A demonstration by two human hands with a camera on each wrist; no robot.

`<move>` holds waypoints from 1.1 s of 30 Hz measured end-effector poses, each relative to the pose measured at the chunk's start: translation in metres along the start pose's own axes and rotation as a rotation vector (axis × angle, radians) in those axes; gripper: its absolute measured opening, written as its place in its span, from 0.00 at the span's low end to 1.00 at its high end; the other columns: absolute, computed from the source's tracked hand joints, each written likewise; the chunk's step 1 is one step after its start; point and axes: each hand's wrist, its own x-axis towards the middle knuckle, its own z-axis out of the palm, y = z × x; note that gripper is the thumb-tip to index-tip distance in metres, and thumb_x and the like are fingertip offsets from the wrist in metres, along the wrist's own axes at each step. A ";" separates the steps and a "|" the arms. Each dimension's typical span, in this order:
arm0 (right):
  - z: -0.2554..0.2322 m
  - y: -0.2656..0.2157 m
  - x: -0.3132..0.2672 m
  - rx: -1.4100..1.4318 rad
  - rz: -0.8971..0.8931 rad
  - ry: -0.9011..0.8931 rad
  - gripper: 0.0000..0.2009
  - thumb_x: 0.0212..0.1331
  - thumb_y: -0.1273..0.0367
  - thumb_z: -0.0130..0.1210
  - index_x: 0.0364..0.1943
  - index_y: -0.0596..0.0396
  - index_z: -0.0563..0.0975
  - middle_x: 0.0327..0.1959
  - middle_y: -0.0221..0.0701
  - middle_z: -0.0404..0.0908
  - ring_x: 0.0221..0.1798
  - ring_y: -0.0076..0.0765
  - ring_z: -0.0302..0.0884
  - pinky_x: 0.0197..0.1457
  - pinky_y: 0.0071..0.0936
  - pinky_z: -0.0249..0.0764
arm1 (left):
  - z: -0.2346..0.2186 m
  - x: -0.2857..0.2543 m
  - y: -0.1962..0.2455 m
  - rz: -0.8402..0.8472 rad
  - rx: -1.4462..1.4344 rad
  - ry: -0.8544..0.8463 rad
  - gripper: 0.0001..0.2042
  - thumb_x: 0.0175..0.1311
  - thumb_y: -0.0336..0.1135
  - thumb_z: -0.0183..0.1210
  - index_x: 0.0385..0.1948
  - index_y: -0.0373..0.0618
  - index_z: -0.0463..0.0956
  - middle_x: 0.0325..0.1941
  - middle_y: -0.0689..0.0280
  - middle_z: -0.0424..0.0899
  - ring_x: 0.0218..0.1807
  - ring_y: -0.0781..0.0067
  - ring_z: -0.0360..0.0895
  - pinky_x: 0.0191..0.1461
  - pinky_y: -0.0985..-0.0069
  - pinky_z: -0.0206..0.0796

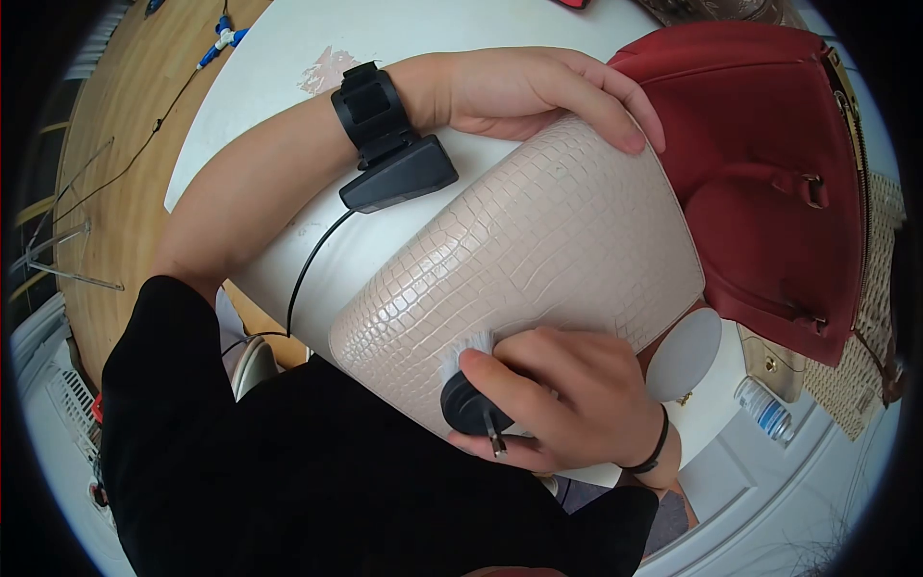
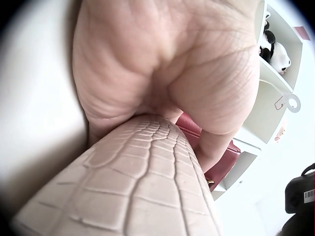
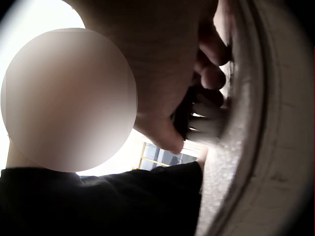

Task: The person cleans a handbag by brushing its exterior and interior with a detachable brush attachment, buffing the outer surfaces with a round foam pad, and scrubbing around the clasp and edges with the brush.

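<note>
A beige crocodile-embossed bag (image 1: 548,240) lies slanted across the white table's edge and the person's lap. The left hand (image 1: 538,91) grips its far end, thumb and fingers on either side of the edge; the left wrist view shows the bag's edge (image 2: 142,182) running up into the palm (image 2: 162,54). Lower down, the right hand (image 1: 577,394) holds a round black brush (image 1: 463,404) with pale bristles, thumb and fingers about its body. The bristles (image 3: 209,120) meet the bag's surface near its lower edge, and a short metal-tipped stub sticks out of the brush's back.
A red handbag (image 1: 769,183) stands against the beige bag's far right side, on a woven mat (image 1: 880,279). Close by are a white round disc (image 1: 685,354) and a small labelled bottle (image 1: 765,409). The white table (image 1: 279,125) has a peeled patch. A cable runs from the left wrist camera (image 1: 399,173).
</note>
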 end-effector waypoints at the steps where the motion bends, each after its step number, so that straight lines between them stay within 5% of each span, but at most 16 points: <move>1: -0.004 -0.002 0.001 0.071 0.021 -0.107 0.30 0.50 0.57 0.76 0.56 0.56 0.79 0.40 0.37 0.82 0.35 0.36 0.82 0.36 0.30 0.81 | 0.000 0.000 0.000 -0.001 0.002 0.001 0.16 0.71 0.29 0.59 0.58 0.34 0.76 0.58 0.54 0.84 0.60 0.71 0.83 0.66 0.76 0.75; 2: -0.008 0.003 0.002 0.071 0.019 -0.105 0.30 0.50 0.57 0.76 0.56 0.56 0.79 0.40 0.37 0.82 0.35 0.36 0.82 0.36 0.30 0.81 | -0.001 0.000 -0.001 -0.007 -0.022 0.000 0.16 0.71 0.29 0.59 0.57 0.34 0.76 0.58 0.54 0.84 0.60 0.71 0.83 0.66 0.76 0.75; 4: -0.022 0.020 0.003 -0.219 0.080 0.179 0.31 0.49 0.59 0.77 0.56 0.59 0.78 0.39 0.37 0.81 0.34 0.36 0.82 0.33 0.31 0.80 | 0.000 -0.001 0.000 -0.014 -0.047 0.000 0.15 0.71 0.29 0.59 0.57 0.35 0.76 0.58 0.54 0.84 0.60 0.71 0.83 0.66 0.76 0.75; 6: -0.028 0.024 -0.001 -0.326 0.320 0.340 0.31 0.53 0.61 0.76 0.59 0.60 0.76 0.44 0.40 0.83 0.41 0.42 0.86 0.38 0.29 0.82 | 0.001 -0.002 0.002 -0.021 -0.042 0.007 0.15 0.71 0.29 0.59 0.57 0.35 0.77 0.58 0.53 0.84 0.61 0.69 0.83 0.67 0.76 0.74; 8: -0.031 0.018 -0.001 -0.402 0.410 0.367 0.31 0.52 0.63 0.76 0.58 0.61 0.76 0.44 0.42 0.83 0.41 0.43 0.87 0.40 0.31 0.82 | 0.001 -0.001 0.000 -0.016 -0.037 0.011 0.15 0.71 0.28 0.59 0.57 0.35 0.77 0.58 0.53 0.84 0.61 0.69 0.83 0.67 0.75 0.74; 11: -0.021 0.013 -0.003 -0.390 0.160 0.289 0.31 0.50 0.63 0.76 0.57 0.61 0.77 0.43 0.42 0.83 0.39 0.44 0.86 0.37 0.32 0.82 | 0.002 -0.001 0.000 -0.008 -0.047 0.016 0.15 0.71 0.28 0.59 0.57 0.35 0.77 0.59 0.52 0.84 0.62 0.68 0.82 0.68 0.75 0.74; 14: 0.003 -0.008 -0.004 -0.270 0.027 0.077 0.29 0.54 0.56 0.72 0.54 0.62 0.79 0.38 0.35 0.79 0.35 0.34 0.83 0.34 0.26 0.80 | 0.000 0.000 0.000 -0.014 -0.044 0.003 0.15 0.72 0.28 0.59 0.57 0.34 0.76 0.60 0.51 0.83 0.63 0.67 0.82 0.69 0.74 0.74; 20: 0.005 -0.012 -0.001 0.065 -0.062 -0.140 0.27 0.50 0.56 0.73 0.51 0.55 0.79 0.37 0.30 0.75 0.33 0.29 0.81 0.32 0.23 0.77 | -0.003 -0.003 0.002 -0.029 -0.016 -0.012 0.16 0.73 0.29 0.58 0.58 0.34 0.75 0.62 0.50 0.82 0.64 0.65 0.82 0.69 0.73 0.73; 22: -0.009 0.006 0.002 0.008 -0.024 -0.065 0.26 0.49 0.59 0.75 0.50 0.54 0.78 0.34 0.32 0.75 0.31 0.32 0.80 0.30 0.25 0.76 | -0.003 -0.003 0.002 -0.027 -0.035 -0.020 0.16 0.73 0.29 0.58 0.58 0.34 0.75 0.62 0.50 0.82 0.64 0.65 0.81 0.69 0.73 0.74; 24: -0.020 0.027 0.002 -0.099 0.130 0.267 0.26 0.46 0.62 0.77 0.49 0.56 0.78 0.33 0.34 0.77 0.29 0.37 0.81 0.30 0.28 0.78 | -0.002 -0.003 0.002 -0.031 -0.066 -0.011 0.16 0.73 0.29 0.58 0.58 0.34 0.75 0.62 0.50 0.82 0.64 0.65 0.81 0.69 0.73 0.74; 27: -0.028 0.037 0.001 -0.523 0.220 0.517 0.27 0.46 0.63 0.78 0.48 0.59 0.77 0.36 0.38 0.79 0.30 0.41 0.82 0.31 0.32 0.80 | -0.003 -0.002 0.000 -0.027 -0.032 -0.006 0.16 0.73 0.29 0.58 0.58 0.34 0.75 0.62 0.50 0.81 0.64 0.66 0.81 0.69 0.74 0.74; 30: -0.012 0.027 -0.001 -0.345 0.161 0.420 0.27 0.48 0.59 0.76 0.49 0.58 0.77 0.36 0.37 0.79 0.30 0.40 0.82 0.31 0.32 0.80 | -0.001 -0.003 0.001 -0.029 -0.061 -0.006 0.16 0.73 0.29 0.58 0.58 0.34 0.75 0.62 0.50 0.81 0.64 0.66 0.81 0.68 0.74 0.74; 33: 0.013 0.000 0.001 -0.314 0.014 0.131 0.19 0.56 0.56 0.66 0.43 0.55 0.81 0.37 0.32 0.79 0.30 0.30 0.82 0.31 0.24 0.78 | -0.002 -0.004 0.002 -0.035 -0.040 -0.018 0.16 0.72 0.29 0.58 0.58 0.34 0.75 0.63 0.50 0.81 0.64 0.66 0.81 0.68 0.75 0.73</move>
